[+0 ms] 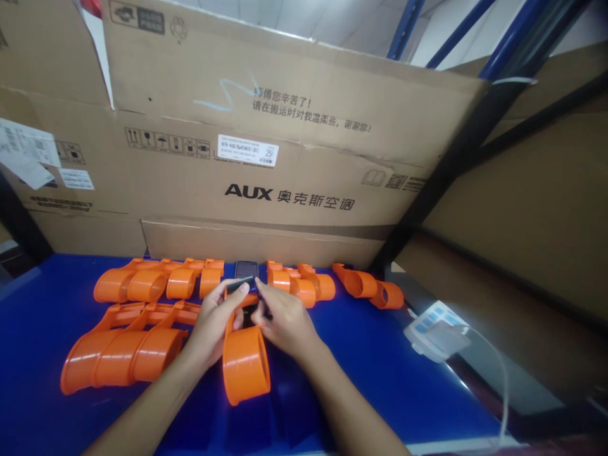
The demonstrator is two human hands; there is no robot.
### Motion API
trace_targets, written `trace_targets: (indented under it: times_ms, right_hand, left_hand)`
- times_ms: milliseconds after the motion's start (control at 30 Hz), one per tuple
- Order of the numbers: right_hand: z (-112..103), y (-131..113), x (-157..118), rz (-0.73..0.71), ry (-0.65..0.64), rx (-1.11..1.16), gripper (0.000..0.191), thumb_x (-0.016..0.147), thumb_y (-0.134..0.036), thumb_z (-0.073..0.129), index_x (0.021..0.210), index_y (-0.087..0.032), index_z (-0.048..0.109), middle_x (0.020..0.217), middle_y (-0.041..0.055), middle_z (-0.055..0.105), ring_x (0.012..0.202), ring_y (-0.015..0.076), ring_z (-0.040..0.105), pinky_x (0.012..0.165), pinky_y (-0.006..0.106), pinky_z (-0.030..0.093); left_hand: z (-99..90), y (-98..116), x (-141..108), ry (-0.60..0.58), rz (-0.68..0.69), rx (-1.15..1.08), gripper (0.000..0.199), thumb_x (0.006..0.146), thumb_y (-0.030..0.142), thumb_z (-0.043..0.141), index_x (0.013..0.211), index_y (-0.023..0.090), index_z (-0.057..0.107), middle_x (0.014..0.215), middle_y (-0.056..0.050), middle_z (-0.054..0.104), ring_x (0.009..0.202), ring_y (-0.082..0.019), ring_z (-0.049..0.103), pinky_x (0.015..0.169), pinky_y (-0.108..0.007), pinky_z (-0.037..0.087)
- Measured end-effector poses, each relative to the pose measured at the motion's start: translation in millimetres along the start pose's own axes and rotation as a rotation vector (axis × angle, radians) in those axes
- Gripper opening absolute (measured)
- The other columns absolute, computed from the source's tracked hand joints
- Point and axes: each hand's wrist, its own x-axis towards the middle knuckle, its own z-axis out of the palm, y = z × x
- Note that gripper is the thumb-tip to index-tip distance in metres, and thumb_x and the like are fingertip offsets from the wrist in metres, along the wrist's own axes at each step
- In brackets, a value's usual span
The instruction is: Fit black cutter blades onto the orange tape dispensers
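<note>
An orange plastic part with a wide ring (243, 370) hangs below my hands, its narrow arm running up between them. My left hand (215, 323) is closed round that arm, with the thumb on a flat black piece (236, 285) at its upper end. At the right end of the black piece, the fingers of my right hand (285, 318) are bent and pressed to a small dark blue bit (255, 286). Whether the right fingers grip this bit or only push on it is partly hidden. Just behind the hands lies a dark rectangular device (247, 269).
Several similar orange parts (156, 354) lie in rows on the blue tabletop (361, 380), left and behind. More orange parts (361, 284) lie back right. A white box with a cable (437, 332) sits at the right edge. A large cardboard carton (190, 190) walls off the back.
</note>
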Motion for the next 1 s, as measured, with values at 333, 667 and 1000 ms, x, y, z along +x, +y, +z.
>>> trace_targets:
  times_ms: [333,667,1000]
  right_hand:
    - [-2,-1,2,-0.035,0.036,-0.016,0.056,0.091,-0.009,0.053,0.147,-0.014,0.052,0.113,0.0147,0.077,0.095,0.0237,0.077,0.087,0.037,0.065]
    - [-4,-2,0,0.167,0.098,0.198,0.029,0.091,-0.021,0.063,0.120,-0.018,0.066,0.080,0.0048,0.073,0.065,0.0176,0.069,0.067,0.032,0.061]
    - [-30,4,17,0.605,0.147,0.575,0.024,0.099,-0.038,0.050,0.097,-0.020,0.066,0.077,0.0022,0.071,0.055,0.0147,0.062,0.056,0.026,0.051]
  left_hand:
    - [-3.2,1,-1,-0.016,0.027,0.026,0.040,0.082,0.048,0.079,0.104,0.016,0.066,0.061,0.006,0.058,0.039,-0.003,0.041,0.041,-0.017,0.031]
    - [-7.8,-9,-2,-0.011,0.155,0.227,0.036,0.089,0.055,0.068,0.096,0.020,0.063,0.046,0.009,0.047,0.033,-0.007,0.039,0.038,-0.019,0.031]
    - [-12.7,4,1,-0.083,0.070,0.082,0.034,0.089,0.053,0.067,0.099,0.021,0.061,0.038,0.009,0.044,0.030,-0.009,0.037,0.036,-0.019,0.030]
